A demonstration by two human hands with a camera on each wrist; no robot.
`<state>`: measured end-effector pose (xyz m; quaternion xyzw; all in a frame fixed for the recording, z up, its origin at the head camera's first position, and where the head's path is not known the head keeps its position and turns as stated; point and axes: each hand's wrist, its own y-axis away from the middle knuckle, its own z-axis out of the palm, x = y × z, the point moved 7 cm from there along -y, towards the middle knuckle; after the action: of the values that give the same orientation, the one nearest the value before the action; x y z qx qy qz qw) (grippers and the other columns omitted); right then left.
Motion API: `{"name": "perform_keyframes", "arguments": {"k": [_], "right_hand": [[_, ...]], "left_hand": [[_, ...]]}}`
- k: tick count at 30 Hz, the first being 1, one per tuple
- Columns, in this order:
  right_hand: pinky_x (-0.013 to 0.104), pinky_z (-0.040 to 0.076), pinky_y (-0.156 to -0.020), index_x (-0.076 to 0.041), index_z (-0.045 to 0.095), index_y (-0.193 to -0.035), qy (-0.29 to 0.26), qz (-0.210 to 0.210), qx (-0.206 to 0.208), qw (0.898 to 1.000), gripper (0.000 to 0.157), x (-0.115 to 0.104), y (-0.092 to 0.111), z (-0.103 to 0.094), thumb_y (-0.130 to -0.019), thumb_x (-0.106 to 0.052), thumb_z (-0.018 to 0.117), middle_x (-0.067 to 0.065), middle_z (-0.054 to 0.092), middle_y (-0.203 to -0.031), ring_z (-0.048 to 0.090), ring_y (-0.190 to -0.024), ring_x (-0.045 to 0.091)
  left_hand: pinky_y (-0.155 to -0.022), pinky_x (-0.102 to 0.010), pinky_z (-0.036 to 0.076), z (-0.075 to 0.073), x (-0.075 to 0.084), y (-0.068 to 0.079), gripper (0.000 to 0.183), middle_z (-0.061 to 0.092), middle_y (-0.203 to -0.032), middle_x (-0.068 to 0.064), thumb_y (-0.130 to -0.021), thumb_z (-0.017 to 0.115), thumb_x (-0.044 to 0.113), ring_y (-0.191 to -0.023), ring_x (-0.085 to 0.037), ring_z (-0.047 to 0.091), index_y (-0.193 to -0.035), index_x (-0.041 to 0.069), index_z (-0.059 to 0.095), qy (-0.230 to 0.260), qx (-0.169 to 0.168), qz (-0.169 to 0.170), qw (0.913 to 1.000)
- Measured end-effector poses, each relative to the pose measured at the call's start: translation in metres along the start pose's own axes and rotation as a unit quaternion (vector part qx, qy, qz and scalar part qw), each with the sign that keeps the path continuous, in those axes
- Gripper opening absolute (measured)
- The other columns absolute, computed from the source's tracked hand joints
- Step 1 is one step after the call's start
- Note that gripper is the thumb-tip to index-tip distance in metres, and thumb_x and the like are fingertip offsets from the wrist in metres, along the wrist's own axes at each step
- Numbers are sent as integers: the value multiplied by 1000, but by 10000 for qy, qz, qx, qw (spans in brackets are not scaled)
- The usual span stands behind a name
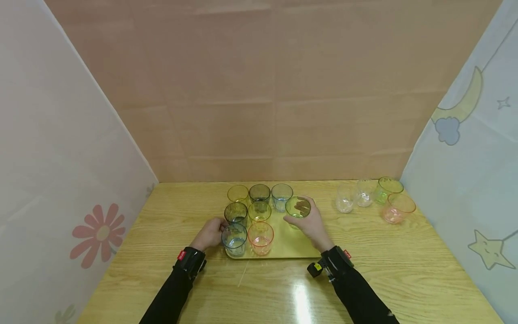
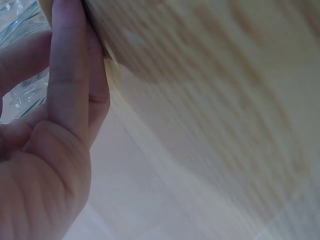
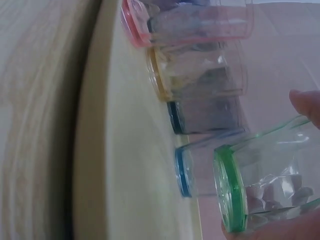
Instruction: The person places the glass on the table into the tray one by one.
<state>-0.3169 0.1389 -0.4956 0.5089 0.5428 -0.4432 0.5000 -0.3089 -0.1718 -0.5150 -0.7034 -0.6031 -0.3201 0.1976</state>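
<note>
A green-tinted glass (image 1: 297,207) is gripped between the thumb and fingers of my right hand (image 1: 312,225). In the right wrist view its thick green base (image 3: 231,189) appears raised off the yellow tray (image 1: 289,245). My left hand (image 1: 210,232) holds the tray's left edge, beside a blue glass (image 1: 234,240) and a dark grey glass (image 1: 236,213); in the left wrist view its fingers (image 2: 70,70) lie along that edge. Also standing on the tray are a pink glass (image 1: 261,240), two yellow glasses, another dark grey glass (image 1: 260,193) and another blue glass (image 1: 282,198).
Off to the right on the wooden table (image 1: 364,252) stand two clear glasses, one of them (image 1: 345,200) nearer the tray. A green glass (image 1: 388,191) and an orange-pink glass (image 1: 398,209) are beside them. A brown back wall (image 1: 275,112) and pale side walls surround the table.
</note>
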Motion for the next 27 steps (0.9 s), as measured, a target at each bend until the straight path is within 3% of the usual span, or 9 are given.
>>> {"name": "perform_keyframes", "arguments": {"k": [7,14,21,27], "right_hand": [[49,41,-105,-12,34,-146,171,-16,-33,9998,85,6,-1,14,-77,-18,83,17,47,-138,43,-130,36],[47,48,-95,-23,35,-146,364,52,-250,9990,89,11,-1,26,-74,-22,87,14,43,-142,44,-131,35],[47,47,-93,-19,33,-150,507,136,-511,9973,93,10,1,32,-74,-18,87,22,41,-145,40,-134,41],[49,46,-95,-21,35,-148,705,133,-343,9968,93,13,0,32,-72,-23,88,19,46,-142,44,-131,40]], "left_hand": [[-64,-29,46,1,0,1,14,61,-81,-6,-87,68,3,-73,-16,55,-99,-4,66,-2,14,34,10000],[-63,-28,45,0,1,1,15,60,-82,-5,-88,69,4,-74,-16,54,-101,-4,66,41,-18,-29,10000],[-63,-28,44,0,3,2,16,60,-82,-5,-88,69,4,-73,-16,53,-101,-4,66,-29,-25,-67,10000],[-62,-28,44,0,3,2,16,61,-81,-5,-88,69,4,-72,-16,53,-101,-4,66,-26,-12,-93,10000]]}}
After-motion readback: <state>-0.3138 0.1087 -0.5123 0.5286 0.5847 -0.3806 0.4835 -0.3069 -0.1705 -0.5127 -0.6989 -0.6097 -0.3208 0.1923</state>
